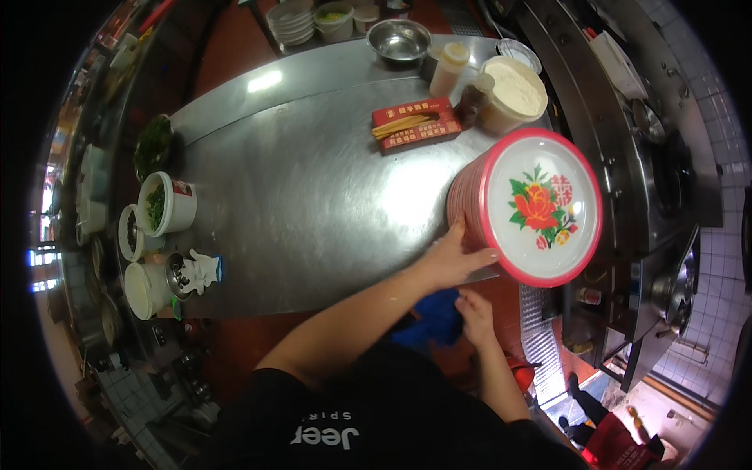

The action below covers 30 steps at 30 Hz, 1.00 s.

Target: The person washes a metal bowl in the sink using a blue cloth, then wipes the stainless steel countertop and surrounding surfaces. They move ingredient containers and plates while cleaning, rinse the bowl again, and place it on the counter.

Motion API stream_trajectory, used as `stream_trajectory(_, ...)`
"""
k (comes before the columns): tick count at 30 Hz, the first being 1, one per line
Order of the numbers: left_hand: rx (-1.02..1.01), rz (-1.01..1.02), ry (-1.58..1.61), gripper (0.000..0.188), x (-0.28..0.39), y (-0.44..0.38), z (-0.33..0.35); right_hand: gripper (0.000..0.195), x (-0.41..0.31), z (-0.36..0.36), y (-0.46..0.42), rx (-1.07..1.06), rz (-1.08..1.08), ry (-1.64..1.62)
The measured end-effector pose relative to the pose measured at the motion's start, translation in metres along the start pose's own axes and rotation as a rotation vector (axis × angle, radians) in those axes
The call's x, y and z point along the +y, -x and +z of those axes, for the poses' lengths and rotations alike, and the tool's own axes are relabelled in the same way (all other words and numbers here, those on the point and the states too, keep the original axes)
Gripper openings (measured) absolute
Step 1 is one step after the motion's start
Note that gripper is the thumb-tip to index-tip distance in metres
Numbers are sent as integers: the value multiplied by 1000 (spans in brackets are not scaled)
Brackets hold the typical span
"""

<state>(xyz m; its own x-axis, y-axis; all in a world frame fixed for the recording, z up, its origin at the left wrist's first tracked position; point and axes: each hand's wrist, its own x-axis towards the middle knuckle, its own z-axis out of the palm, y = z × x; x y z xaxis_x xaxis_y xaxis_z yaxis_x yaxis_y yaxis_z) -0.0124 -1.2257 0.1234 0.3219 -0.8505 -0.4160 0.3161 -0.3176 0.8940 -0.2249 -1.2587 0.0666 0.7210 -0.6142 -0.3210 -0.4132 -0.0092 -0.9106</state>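
Observation:
A tall stack of red-rimmed plates (543, 208) stands at the right front corner of the steel table, the top one bearing a painted flower. My left hand (449, 261) is spread against the near side of the stack, thumb at the top plate's rim and fingers along the edges below. Closer to my body, beyond the table edge, my right hand (479, 311) has its fingers closed at the edge of a blue cloth (435, 320). Part of that cloth is hidden behind my left forearm.
The steel table (294, 194) carries a red box (417, 125), a squeeze bottle (449, 69), a tub of white powder (511, 94) and a steel bowl (399, 41). Tubs of chopped greens (167, 202) line the left end. A person in red (620, 437) is at lower right.

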Motion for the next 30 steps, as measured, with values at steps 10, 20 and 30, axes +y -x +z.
stream_trajectory(10, 694, 23, -276, 49, -79, 140, -215, 53, -36, 142, -38, 197, -383, 639)
stream_trajectory(20, 424, 525, -1509, 90, 63, -102, -196, 81, -26, 149, -101, 162, -245, 865)
stream_trajectory(30, 317, 293, -1400, 99, 79, -53, -297, 83, -80, 134, -355, 814, 60, 797)
